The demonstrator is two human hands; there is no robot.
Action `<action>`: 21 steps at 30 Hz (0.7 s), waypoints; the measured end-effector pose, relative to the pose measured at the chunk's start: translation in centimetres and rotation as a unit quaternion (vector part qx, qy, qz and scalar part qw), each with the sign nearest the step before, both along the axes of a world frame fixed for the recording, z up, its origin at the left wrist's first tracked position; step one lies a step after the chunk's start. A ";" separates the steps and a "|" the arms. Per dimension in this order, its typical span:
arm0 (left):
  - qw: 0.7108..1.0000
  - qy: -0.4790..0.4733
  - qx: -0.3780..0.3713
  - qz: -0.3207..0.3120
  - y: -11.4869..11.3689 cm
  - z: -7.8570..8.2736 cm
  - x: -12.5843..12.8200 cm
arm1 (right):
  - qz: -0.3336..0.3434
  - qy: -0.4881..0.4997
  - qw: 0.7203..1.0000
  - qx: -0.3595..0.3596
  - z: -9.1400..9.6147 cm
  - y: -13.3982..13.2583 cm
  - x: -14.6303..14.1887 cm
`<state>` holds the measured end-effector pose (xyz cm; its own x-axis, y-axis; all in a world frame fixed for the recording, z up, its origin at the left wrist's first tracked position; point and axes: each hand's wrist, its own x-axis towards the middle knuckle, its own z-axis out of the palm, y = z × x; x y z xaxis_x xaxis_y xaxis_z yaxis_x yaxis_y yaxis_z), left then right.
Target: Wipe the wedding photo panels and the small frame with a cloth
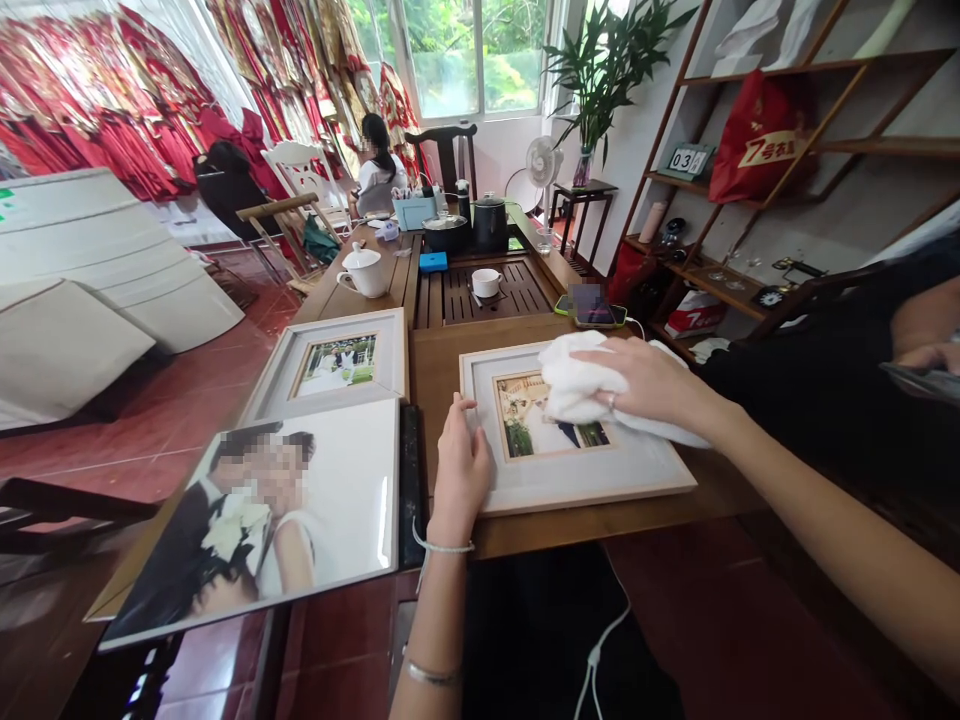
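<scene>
A white-framed wedding photo [570,470] lies flat at the near edge of the wooden table [442,360]. My right hand [651,383] presses a white cloth [581,385] onto the glass near the frame's upper right. My left hand [459,468] rests flat on the frame's left edge, fingers spread, holding it still.
A second framed photo [334,365] and a large unframed print [262,520] lie to the left. Behind are a phone [596,315], a white teapot [365,272], a cup [485,283] and kettles. Another person sits far back; a person in black sits at right.
</scene>
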<state>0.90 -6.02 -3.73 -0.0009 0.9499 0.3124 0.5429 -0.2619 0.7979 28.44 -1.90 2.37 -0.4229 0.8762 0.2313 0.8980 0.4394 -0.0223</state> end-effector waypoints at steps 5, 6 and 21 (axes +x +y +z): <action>1.000 -0.012 0.006 0.001 -0.1 0.2 0.1 | 0.070 0.024 0.995 -0.061 0.8 -7.1 0.3; 1.000 -0.010 0.006 0.001 -0.2 0.2 0.1 | 0.074 0.031 0.995 -0.063 0.9 -8.0 0.1; 0.999 -0.037 -0.001 -0.018 -0.3 0.2 0.0 | 0.168 0.054 0.983 -0.050 -0.1 -9.5 -7.8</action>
<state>0.86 -6.36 -3.50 0.0107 0.9501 0.3118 0.4727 -0.2797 0.8357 20.66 -11.38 2.31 -0.6700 0.7117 0.2111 0.6925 0.7017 -0.1678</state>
